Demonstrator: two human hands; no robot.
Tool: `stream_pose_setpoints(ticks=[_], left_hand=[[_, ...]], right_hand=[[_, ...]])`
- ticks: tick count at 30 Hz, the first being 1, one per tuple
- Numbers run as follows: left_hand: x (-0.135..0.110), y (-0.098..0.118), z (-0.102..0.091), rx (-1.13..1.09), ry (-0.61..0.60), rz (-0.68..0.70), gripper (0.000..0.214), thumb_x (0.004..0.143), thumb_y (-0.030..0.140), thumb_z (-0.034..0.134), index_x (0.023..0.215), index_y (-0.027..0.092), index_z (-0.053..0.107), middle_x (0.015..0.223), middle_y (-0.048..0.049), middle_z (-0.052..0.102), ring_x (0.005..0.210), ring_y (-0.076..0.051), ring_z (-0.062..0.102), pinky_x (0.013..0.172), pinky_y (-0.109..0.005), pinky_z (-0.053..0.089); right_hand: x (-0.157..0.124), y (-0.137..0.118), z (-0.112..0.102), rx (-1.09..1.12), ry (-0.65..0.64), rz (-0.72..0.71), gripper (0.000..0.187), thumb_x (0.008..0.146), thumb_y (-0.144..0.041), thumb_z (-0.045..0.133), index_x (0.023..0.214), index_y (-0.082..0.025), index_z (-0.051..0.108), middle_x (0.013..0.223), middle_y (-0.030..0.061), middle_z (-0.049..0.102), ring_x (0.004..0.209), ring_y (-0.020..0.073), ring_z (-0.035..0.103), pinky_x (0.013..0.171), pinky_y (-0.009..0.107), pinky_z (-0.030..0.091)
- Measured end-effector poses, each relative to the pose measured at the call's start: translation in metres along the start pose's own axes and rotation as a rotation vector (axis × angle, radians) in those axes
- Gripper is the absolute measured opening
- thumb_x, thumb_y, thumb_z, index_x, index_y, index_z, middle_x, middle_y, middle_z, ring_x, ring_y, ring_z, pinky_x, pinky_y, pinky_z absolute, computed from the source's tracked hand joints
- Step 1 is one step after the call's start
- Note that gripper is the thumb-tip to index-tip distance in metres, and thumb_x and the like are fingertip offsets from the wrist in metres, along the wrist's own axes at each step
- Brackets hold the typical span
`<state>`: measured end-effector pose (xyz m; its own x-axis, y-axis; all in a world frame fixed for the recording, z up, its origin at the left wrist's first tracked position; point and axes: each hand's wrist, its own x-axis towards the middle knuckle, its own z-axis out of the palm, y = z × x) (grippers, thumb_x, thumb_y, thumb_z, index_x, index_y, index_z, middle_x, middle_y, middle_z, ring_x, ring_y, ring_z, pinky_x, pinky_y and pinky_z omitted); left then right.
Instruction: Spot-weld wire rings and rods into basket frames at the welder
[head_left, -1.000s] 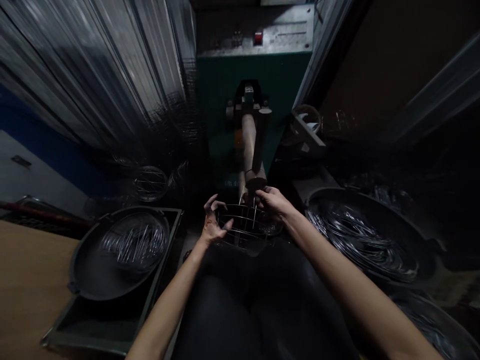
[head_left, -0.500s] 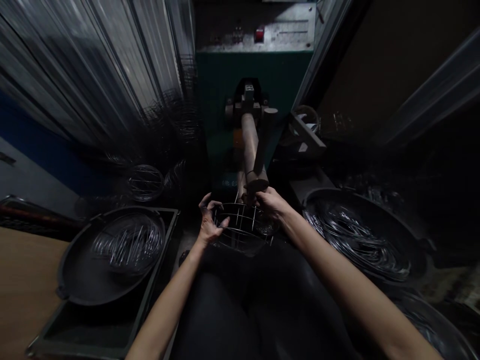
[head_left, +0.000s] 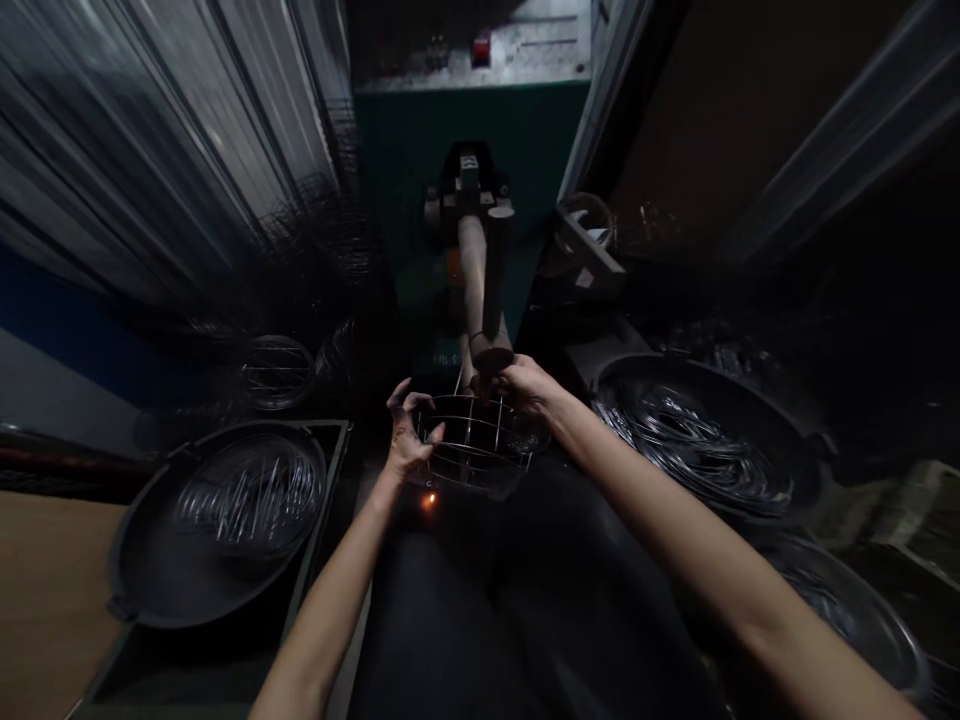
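A wire rack (head_left: 469, 445) of curved and crossing thin wires is beneath the end of a welding machine's thick metal arm (head_left: 472, 270). My left hand (head_left: 409, 435) is curled round the rack's left edge, thumb over the wires and fingers bent on the far side. Close under the arm's round end, my right hand (head_left: 525, 385) is closed in a pinch at the rack's far edge. The arm and dim light hide its fingertips, so what lies between them cannot be made out. A small orange spark (head_left: 430, 498) glows below the rack, near my left wrist.
The green machine body (head_left: 540, 140) with a red switch (head_left: 481, 50) stands ahead. A dark round pan (head_left: 150, 560) of wire pieces is at left, another pan (head_left: 806, 460) of bent wires at right, and a metal basin (head_left: 892, 610) lower right. A round wire grid (head_left: 276, 372) lies left.
The whole view has shifted, so the machine appears further left. Both hands keep nearly the same grip and place at the rack. An orange spark has appeared below it.
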<state>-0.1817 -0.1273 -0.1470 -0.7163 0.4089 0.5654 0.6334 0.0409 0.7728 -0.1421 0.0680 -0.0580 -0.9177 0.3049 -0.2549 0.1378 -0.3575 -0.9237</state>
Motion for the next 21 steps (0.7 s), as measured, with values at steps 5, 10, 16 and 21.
stream_pose_setpoints(ticks=[5,10,16,21], left_hand=[[-0.014,0.014,-0.001,0.033,-0.099,0.195,0.075,0.07,0.025,0.06,0.13,0.023,0.016,0.098,-0.006,0.05,0.086,-0.019,0.055,0.078,-0.038,0.047],[-0.066,0.033,0.01,0.02,-0.166,0.364,0.073,0.068,0.022,0.061,0.13,0.027,0.022,0.104,-0.0096,0.052,0.093,-0.024,0.054,0.077,-0.043,0.047],[-0.107,0.07,0.022,0.374,-0.265,0.52,0.055,0.065,0.017,0.061,0.117,0.027,0.044,0.104,-0.0095,0.053,0.09,-0.024,0.05,0.075,-0.041,0.042],[-0.136,0.113,0.042,0.635,-0.284,0.546,0.053,0.066,0.018,0.064,0.116,0.034,0.053,0.106,-0.0096,0.053,0.089,-0.024,0.049,0.075,-0.038,0.039]], right_hand=[[-0.018,-0.022,-0.014,0.015,0.094,0.056,0.006,0.073,-0.007,0.058,0.075,-0.012,0.056,0.048,-0.0042,0.048,0.035,0.0021,0.033,0.032,0.013,0.018],[-0.077,-0.003,-0.046,-0.049,0.051,0.186,0.014,0.074,-0.024,0.066,0.077,-0.014,0.057,0.052,-0.0041,0.049,0.039,0.003,0.035,0.034,0.014,0.021],[-0.123,0.025,-0.058,-0.689,0.144,-0.009,0.026,0.067,-0.027,0.073,0.088,-0.016,0.062,0.081,0.0048,0.066,0.073,0.0145,0.059,0.065,0.024,0.046],[-0.143,0.013,-0.064,-1.211,0.035,0.064,0.028,0.079,-0.03,0.06,0.103,-0.016,0.059,0.1,0.009,0.066,0.091,0.0216,0.061,0.078,0.028,0.044]])
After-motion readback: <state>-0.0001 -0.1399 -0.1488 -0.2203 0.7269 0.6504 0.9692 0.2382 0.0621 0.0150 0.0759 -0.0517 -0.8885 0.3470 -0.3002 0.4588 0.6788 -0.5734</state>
